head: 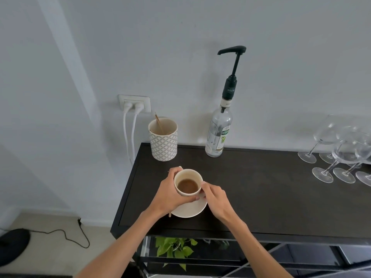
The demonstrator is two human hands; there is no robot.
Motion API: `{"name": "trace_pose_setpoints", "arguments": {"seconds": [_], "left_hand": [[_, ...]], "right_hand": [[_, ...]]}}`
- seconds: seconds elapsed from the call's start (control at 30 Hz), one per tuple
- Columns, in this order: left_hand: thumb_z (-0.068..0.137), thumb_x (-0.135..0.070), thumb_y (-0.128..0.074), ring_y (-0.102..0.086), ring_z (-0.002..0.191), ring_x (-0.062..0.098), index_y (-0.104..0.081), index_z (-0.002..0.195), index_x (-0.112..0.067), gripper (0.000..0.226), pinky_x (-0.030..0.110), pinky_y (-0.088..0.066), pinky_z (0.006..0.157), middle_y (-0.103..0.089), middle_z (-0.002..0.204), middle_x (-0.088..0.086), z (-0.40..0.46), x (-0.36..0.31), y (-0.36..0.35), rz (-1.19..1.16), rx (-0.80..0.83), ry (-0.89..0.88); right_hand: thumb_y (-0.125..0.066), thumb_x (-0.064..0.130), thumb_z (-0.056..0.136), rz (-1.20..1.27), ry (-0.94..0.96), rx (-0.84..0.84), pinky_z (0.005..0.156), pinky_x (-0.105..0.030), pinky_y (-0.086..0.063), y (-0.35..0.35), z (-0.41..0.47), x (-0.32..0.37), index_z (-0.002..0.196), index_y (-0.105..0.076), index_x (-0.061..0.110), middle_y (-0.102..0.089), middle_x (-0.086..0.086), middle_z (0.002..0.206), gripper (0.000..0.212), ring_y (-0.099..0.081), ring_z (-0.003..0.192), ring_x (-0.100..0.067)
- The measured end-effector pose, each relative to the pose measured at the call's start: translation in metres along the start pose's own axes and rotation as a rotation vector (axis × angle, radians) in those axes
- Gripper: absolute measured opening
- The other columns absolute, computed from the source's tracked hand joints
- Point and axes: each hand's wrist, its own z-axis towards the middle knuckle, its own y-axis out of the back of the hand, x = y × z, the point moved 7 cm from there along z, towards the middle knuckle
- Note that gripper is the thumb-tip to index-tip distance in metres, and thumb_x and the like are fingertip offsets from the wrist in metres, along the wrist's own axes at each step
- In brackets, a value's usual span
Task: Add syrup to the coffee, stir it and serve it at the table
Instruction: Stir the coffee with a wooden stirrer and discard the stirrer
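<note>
A cream coffee cup [195, 174] with brown coffee in it sits over a white saucer [190, 209] on the dark console table [261, 187]. My left hand [170, 195] wraps around the cup's left side. My right hand [215, 197] pinches the cup at its right side, by the handle. A wooden stirrer tip [170, 214] pokes out under my left hand at the saucer's edge. The clear syrup bottle [219, 133] with a black pump [232, 51] stands against the wall behind the cup.
A patterned holder [163, 143] with wooden stirrers stands at the back left. Several wine glasses [341, 155] crowd the right end. A wall socket [134, 103] with two white cables is left of the table. A green plant [174, 249] sits on the shelf below.
</note>
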Motion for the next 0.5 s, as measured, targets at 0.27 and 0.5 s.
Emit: {"name": "trace_pose_setpoints", "arguments": {"seconds": [0.27, 0.5], "left_hand": [[0.066, -0.064, -0.082, -0.059, 0.119, 0.006, -0.044, 0.133, -0.034, 0.082, 0.026, -0.047, 0.099, -0.061, 0.125, -0.014, 0.005, 0.005, 0.01, -0.045, 0.051, -0.003], [0.1, -0.049, -0.043, -0.058, 0.102, -0.008, -0.06, 0.12, -0.023, 0.038, 0.012, -0.041, 0.087, -0.064, 0.115, -0.012, 0.017, 0.004, 0.049, 0.006, -0.153, 0.055]], "right_hand": [[-0.039, 0.036, 0.105, -0.036, 0.098, -0.116, 0.09, -0.012, -0.045, 0.012, 0.0, 0.0, 0.121, -0.069, 0.029, -0.069, 0.012, 0.122, 0.035, -0.061, 0.111, 0.0], [-0.031, 0.04, 0.105, -0.556, 0.084, -0.14, 0.123, -0.035, -0.013, 0.017, 0.011, -0.029, 0.153, -0.034, 0.026, -0.031, 0.004, 0.161, 0.049, -0.018, 0.15, -0.013]]}}
